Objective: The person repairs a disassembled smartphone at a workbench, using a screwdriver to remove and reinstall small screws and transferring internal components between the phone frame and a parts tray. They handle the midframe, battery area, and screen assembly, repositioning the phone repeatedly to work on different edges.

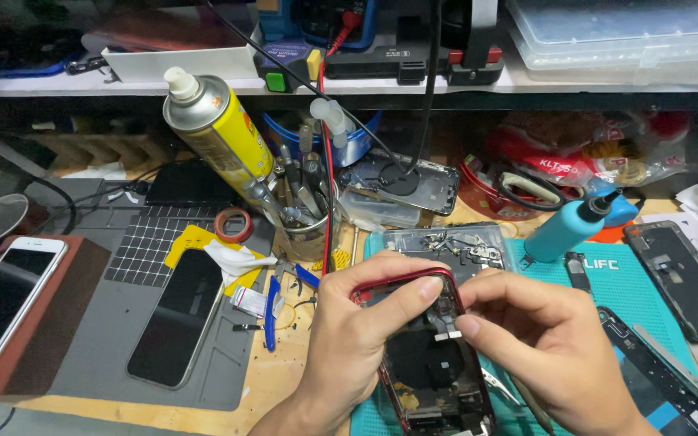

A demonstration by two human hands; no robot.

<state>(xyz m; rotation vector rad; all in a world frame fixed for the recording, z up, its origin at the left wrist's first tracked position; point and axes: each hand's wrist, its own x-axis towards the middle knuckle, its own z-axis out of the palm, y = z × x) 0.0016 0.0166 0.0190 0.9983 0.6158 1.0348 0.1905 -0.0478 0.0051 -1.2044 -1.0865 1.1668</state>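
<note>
Left hand [349, 339] risen from the bottom edge, fingers curled around the upper left corner of an opened red-framed phone housing [430, 355], thumb laid flat across its top rim; right hand [555, 343] entering from the lower right, thumb and forefinger brought together in a pinch on a small part near the housing's upper middle, exactly what is pinched too small to tell; remaining fingers folded underneath, out of sight.

Housing held between both hands, tilted slightly, open inside facing up, dark coil and small metal parts visible within; lower end cut off by the bottom edge; resting over or just above a teal work mat [648, 274], contact not clear.

Just beyond the hands, a clear parts tray [446, 242] with loose screws and brackets; blue-handled pliers [272, 311] left of the left wrist; dark phone [178, 319] face up on a grey mat [123, 258] further left; white phone [2, 303] near the left edge; yellow spray can [220, 133] leaning over a cup of tools [309, 218]; teal bottle [571, 226] lying up right; black phone frame [680, 278] at far right; little bare room, only a strip of wooden bench [284, 379] below the pliers.
</note>
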